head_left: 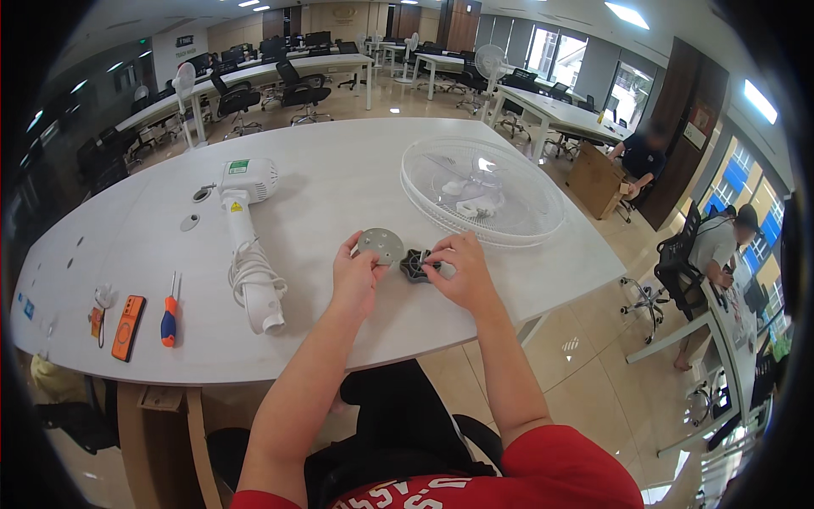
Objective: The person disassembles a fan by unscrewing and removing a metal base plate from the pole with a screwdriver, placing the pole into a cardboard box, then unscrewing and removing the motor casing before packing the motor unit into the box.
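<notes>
My left hand (357, 276) is closed on a round grey metal disc (381, 243) with several small holes, tilted just above the white table. Close beside it, my right hand (460, 270) pinches at a black star-shaped knob (412, 266) with a lobed rim. Thumb and fingers cover the knob's right side, so whether a smaller part is between them cannot be made out. Beyond my right hand lies a white wire fan guard (534, 222) with a clear fan blade (483, 174) in it. To the left rests a white fan motor housing (251, 177) on its neck, with a coiled white cord (253, 273).
On the left of the table (331, 161) lie an orange-blue screwdriver (170, 321), an orange phone (129, 327) and a small item with a strap (99, 314). The table has a round hole (201, 196). Two people sit at the right, one by a cardboard box (593, 181).
</notes>
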`<action>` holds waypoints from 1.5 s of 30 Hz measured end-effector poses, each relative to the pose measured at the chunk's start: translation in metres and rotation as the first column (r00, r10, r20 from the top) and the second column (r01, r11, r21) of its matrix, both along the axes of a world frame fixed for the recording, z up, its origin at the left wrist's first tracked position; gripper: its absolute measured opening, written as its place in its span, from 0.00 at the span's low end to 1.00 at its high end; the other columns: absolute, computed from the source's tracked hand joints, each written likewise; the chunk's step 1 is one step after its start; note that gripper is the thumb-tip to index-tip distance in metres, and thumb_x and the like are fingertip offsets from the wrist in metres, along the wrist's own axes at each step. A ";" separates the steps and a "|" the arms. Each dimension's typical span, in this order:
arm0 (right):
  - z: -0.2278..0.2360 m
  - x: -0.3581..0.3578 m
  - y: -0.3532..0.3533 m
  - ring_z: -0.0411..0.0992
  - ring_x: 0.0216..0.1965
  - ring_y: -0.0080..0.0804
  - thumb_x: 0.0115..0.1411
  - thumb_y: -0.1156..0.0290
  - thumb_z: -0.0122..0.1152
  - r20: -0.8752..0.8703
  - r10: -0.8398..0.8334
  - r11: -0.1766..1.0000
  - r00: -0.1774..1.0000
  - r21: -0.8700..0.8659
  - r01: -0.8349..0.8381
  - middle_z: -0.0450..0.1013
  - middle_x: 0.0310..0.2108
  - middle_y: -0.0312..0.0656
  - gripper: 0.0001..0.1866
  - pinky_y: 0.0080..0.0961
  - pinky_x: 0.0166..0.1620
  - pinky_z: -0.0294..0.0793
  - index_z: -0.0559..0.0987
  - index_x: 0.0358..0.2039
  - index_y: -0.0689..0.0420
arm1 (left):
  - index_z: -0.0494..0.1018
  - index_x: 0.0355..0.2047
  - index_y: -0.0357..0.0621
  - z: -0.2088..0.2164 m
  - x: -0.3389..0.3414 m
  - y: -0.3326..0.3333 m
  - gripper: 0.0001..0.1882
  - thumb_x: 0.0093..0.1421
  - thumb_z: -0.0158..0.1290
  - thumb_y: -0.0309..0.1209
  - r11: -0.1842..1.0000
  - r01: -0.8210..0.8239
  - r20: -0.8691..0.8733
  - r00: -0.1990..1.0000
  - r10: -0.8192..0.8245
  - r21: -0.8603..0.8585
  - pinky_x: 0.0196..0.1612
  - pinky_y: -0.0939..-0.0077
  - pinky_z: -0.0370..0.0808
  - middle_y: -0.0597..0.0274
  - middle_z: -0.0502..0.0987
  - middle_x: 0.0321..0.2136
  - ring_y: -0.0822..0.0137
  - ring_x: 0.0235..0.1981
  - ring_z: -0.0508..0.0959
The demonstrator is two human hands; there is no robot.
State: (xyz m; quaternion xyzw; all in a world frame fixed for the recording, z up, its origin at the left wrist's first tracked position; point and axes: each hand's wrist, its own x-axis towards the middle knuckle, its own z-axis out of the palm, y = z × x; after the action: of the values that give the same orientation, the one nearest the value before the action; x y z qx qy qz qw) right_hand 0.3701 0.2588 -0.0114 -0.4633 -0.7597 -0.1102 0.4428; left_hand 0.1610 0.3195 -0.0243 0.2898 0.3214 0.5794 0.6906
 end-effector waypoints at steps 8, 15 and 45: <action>-0.009 0.008 0.008 0.71 0.44 0.43 0.54 0.76 0.72 -0.159 0.044 0.999 0.986 0.023 -0.041 0.78 0.36 0.40 0.05 0.37 0.50 0.71 0.86 0.33 0.57 | 0.57 0.71 0.38 0.002 0.005 -0.002 0.33 0.65 0.48 0.15 0.998 0.067 -0.019 0.998 -0.067 0.007 0.50 0.68 0.84 0.48 0.72 0.57 0.61 0.50 0.81; 0.015 -0.019 0.004 0.70 0.48 0.42 0.55 0.73 0.73 -0.079 0.072 0.994 0.994 0.087 -0.065 0.78 0.42 0.38 0.10 0.37 0.52 0.71 0.88 0.39 0.55 | 0.65 0.69 0.37 0.013 0.003 -0.016 0.29 0.67 0.50 0.18 0.967 0.242 -0.063 0.969 -0.237 0.075 0.41 0.74 0.85 0.56 0.78 0.48 0.69 0.42 0.83; 0.003 0.007 0.009 0.69 0.44 0.45 0.53 0.73 0.73 -0.082 0.052 0.999 0.995 -0.013 -0.053 0.76 0.38 0.41 0.08 0.39 0.52 0.71 0.86 0.35 0.56 | 0.65 0.68 0.34 0.010 -0.001 -0.006 0.26 0.69 0.46 0.18 0.998 0.058 -0.025 0.998 -0.057 0.027 0.50 0.67 0.87 0.49 0.77 0.54 0.62 0.48 0.84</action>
State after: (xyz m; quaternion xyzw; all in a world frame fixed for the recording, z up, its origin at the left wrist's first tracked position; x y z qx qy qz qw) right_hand 0.3769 0.2673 -0.0085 -0.4509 -0.7537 -0.0737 0.4724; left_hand 0.1604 0.3131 -0.0140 0.3153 0.3131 0.5602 0.6991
